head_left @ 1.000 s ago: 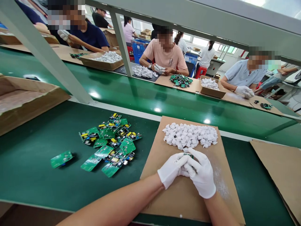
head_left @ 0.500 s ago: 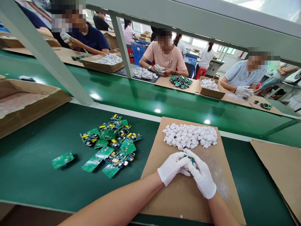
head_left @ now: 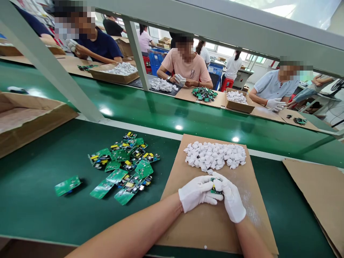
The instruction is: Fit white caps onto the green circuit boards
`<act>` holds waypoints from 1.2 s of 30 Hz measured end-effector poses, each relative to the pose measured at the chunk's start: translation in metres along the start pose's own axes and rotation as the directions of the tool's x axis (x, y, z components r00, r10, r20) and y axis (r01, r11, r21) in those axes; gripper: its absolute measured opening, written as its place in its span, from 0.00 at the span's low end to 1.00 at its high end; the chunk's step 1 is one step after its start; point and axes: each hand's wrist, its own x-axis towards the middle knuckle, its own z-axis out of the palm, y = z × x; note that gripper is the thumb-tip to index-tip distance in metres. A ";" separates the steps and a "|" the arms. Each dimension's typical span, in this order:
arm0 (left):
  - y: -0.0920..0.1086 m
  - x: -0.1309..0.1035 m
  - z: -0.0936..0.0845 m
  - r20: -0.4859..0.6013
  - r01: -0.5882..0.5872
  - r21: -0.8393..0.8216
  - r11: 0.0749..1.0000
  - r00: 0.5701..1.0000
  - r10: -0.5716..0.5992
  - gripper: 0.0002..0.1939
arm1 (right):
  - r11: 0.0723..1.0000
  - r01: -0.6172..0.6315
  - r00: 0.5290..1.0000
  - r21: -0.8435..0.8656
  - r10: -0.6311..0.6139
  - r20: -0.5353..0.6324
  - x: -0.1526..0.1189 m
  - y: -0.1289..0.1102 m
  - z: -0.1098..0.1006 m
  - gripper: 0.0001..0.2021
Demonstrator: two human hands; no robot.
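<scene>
In white gloves, both my hands meet over a brown cardboard sheet [head_left: 193,229]. My left hand [head_left: 195,192] is closed on one side of a small green circuit board [head_left: 216,191]. My right hand [head_left: 233,200] grips the same board from the other side. Fingers cover much of the board; whether the white shape on it is a fingertip or a separate white piece I cannot tell. Just beyond my hands lies a heap of small white pieces [head_left: 215,156]. To the left, several circuit boards [head_left: 122,154] are piled on the dark green bench, and one board [head_left: 67,185] lies apart.
A cardboard box [head_left: 34,123] stands at far left, and another cardboard sheet [head_left: 317,190] lies at right. A slanted grey post [head_left: 53,68] and an overhead beam [head_left: 215,27] frame the bench. Across the green conveyor belt [head_left: 150,111], gloved co-workers sit with boards and white pieces.
My hands have turned the circuit board and opened up around it, so more of it shows. The whole view has shifted slightly.
</scene>
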 end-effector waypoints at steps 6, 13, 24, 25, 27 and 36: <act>-0.007 -0.001 -0.003 0.012 0.016 -0.047 0.999 1.000 -0.015 0.18 | 0.972 -0.030 0.999 -0.232 0.020 -0.043 -0.002 -0.005 0.003 0.22; -0.011 -0.001 -0.003 -0.029 -0.054 0.001 0.999 0.998 0.054 0.15 | 0.896 0.059 0.998 -0.440 -0.070 -0.009 -0.004 -0.005 0.002 0.22; -0.008 0.001 0.000 -0.055 -0.059 0.010 0.998 0.997 0.060 0.15 | 0.983 -0.079 0.995 -0.168 0.087 0.041 -0.003 -0.003 0.007 0.23; -0.007 0.001 0.000 -0.049 -0.067 0.023 0.997 0.996 0.068 0.15 | 0.982 -0.084 0.995 -0.170 0.091 0.031 -0.003 -0.004 0.007 0.24; -0.005 0.000 0.000 -0.053 -0.068 0.043 0.997 0.996 0.070 0.16 | 0.987 -0.104 0.994 -0.121 0.108 0.028 -0.005 -0.005 0.007 0.26; 0.002 0.001 0.001 -0.040 -0.026 0.230 0.973 0.999 0.036 0.20 | 0.976 -0.184 0.983 0.112 0.181 0.039 -0.001 -0.009 0.009 0.20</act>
